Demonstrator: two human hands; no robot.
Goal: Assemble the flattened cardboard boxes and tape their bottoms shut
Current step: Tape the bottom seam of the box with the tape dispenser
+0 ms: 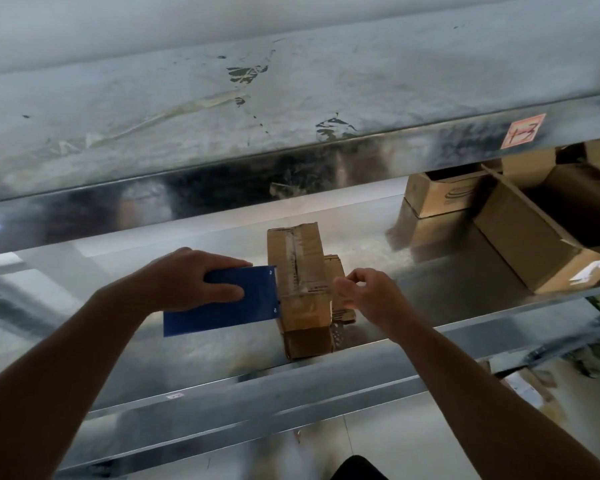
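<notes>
Cardboard box [302, 258] between left fingers [222, 263] around blue dispenser [222, 313], right fingers [355, 277] tight on tape [305, 295]

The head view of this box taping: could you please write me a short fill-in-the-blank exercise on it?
The left hand grips a ____ tape dispenser.
The right hand pinches the clear tape at the small box's ____ side.
The small box rests on a ____ shelf.
Missing words: blue, right, metal.

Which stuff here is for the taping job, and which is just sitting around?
For the job: small box, blue tape dispenser in the left hand, tape strip pinched by the right hand.
Just lying about: open boxes on the right, pink label.
</notes>
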